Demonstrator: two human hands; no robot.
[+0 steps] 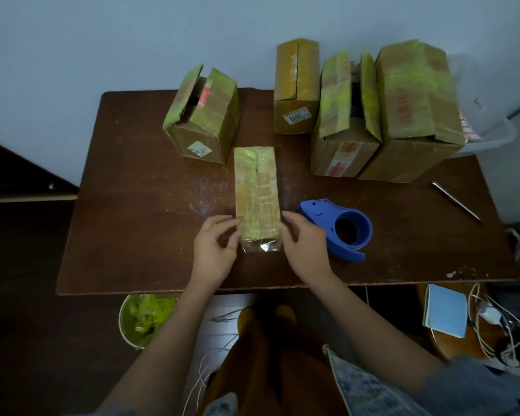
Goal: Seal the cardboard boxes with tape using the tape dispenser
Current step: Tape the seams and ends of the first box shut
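A dark brown table (132,241) carries several cardboard boxes along its far side. At the far left stands a box (203,118) with its top flaps parted, a dark gap showing between them. Further right are a narrow upright box (296,85) bearing a white label, then an open box (344,124) with both flaps raised and something dark inside, and beside it, touching, a large closed box (415,109). A metal pen (455,200) lies on the table's right part, well apart from the hands. Below the table's near edge sits a round bin (146,319) holding crumpled yellowish-green scraps.

In the middle lies the small flat box (257,190), long side pointing away from the person, its top shiny with clear tape (261,246) that hangs past the near end. The left hand (215,250) rests at the box's near left corner, fingers loosely curled with the fingertips touching the edge. The right hand (305,244) mirrors it at the near right corner, fingers bent against the side — neither hand is clenched around anything.

The blue tape dispenser (338,228) lies on the table just right of the right hand — nothing grips it.
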